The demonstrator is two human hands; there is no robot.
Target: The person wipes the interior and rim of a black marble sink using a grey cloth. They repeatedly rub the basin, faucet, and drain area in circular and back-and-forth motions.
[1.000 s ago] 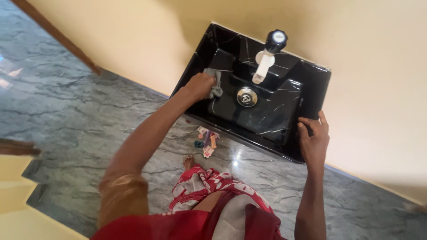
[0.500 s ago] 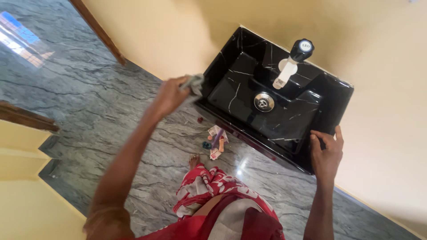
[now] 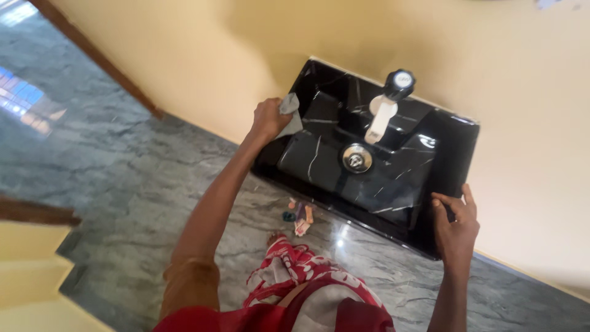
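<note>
We see a black marble-look sink (image 3: pixel 332 163) fixed to the yellow wall (image 3: pixel 203 55), its long axis running upper-left to lower-right in the view, w/ the white tap (image 3: pixel 382 114) pointing from the wall side down toward the steel drain (image 3: pixel 357 158). Our left hand (image 3: pixel 268 118) is fisted tight around a grey cloth (image 3: pixel 291 111), pressing it on the sink's left rim near the back corner; the cloth's loose end hangs into the basin. Our right hand (image 3: pixel 456 224) grips the sink's front right corner, fingers curled over the edge. Below the sink, small bits of litter (image 3: pixel 299 216) lie on the grey stone floor (image 3: pixel 110 184).

Vs half a sec ago: the left hand has gone from just off the sink's left edge, cloth lifted, back onto the rim. The right hand stays on its corner.
</note>
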